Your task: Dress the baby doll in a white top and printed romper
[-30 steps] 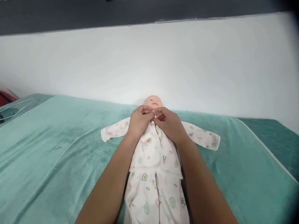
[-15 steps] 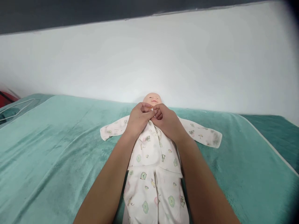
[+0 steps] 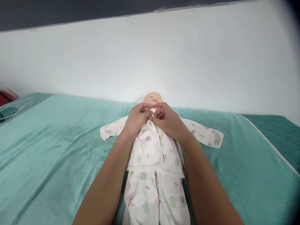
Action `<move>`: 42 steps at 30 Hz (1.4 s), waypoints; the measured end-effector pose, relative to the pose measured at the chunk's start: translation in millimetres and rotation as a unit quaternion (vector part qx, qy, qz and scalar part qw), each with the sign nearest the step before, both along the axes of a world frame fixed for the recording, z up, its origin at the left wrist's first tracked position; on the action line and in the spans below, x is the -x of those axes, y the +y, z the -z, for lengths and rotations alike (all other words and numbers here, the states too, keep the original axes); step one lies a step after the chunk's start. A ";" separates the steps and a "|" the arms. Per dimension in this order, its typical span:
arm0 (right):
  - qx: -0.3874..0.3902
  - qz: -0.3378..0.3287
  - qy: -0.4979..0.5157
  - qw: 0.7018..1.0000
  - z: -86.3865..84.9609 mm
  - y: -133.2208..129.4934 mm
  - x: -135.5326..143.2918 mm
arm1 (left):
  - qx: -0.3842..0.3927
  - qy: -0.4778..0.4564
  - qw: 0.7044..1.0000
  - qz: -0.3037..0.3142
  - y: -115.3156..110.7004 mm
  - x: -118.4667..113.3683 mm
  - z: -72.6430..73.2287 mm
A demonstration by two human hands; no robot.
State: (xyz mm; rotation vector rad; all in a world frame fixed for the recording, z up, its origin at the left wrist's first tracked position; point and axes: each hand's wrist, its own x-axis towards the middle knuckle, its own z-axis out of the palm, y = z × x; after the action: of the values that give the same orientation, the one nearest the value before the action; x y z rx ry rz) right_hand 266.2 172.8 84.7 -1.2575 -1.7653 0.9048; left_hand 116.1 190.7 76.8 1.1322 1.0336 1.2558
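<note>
A baby doll lies on its back, dressed in a white printed shirt and matching trousers. Both hands meet at the shirt's neckline, just below the doll's chin. My left hand pinches the collar edge between thumb and fingers. Opposite it, my right hand has its fingers curled, with thumb and index at the collar. A small round fastener seems to show on the collar between the hands. The shirt front overlaps down the chest, and the sleeves spread out to both sides.
A green plush blanket covers the surface under the doll. Behind the head rises a white wall with a dark band on top. At the far left are a thin white wire-like object and something red.
My right thumb and index have parted a little, and more of the white collar shows between the hands. The doll stays in place.
</note>
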 end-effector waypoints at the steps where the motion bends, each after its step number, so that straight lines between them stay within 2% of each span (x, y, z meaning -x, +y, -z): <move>1: 0.004 0.001 -0.004 1.000 -0.4 -0.5 -0.2 | -0.006 0.011 1.000 -0.005 0.6 0.1 1.6; 7: -0.021 0.069 -0.059 0.996 -1.4 -1.4 2.7 | -0.041 0.031 0.999 -0.015 4.2 2.7 10.4; 12: -0.058 0.078 -0.101 0.990 -2.2 -0.6 7.0 | -0.058 0.062 0.996 -0.017 5.5 5.5 12.6; 16: -0.081 0.053 -0.147 0.984 -5.7 -2.9 3.8 | -0.062 0.077 0.995 -0.009 6.0 9.5 15.7; 21: -0.063 0.013 -0.242 0.968 -19.2 -23.1 4.1 | -0.141 0.130 0.981 -0.017 0.8 13.0 19.1; 26: -0.037 0.107 -0.310 0.944 -29.6 -54.0 23.3 | -0.194 0.191 0.961 -0.044 -11.5 12.3 19.4; 30: -0.016 0.114 -0.280 0.953 -27.6 -68.1 32.2 | -0.243 0.229 0.941 -0.053 -19.4 13.4 22.0; 34: -0.022 0.115 -0.238 0.964 -22.2 -71.0 28.9 | -0.259 0.217 0.940 -0.046 -26.7 14.7 23.4; 38: -0.001 0.131 -0.134 0.982 -13.4 -68.8 22.7 | -0.232 0.181 0.954 -0.056 -39.4 14.7 20.1; 42: 0.027 0.149 0.014 0.988 -3.5 -65.2 19.3 | -0.181 0.162 0.970 -0.027 -49.2 14.3 15.5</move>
State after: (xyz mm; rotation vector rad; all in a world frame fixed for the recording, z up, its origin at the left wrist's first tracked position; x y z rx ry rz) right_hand 247.0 107.6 88.2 -1.4889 -1.4875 0.7955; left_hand 101.8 141.5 61.3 1.6414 1.1042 1.3680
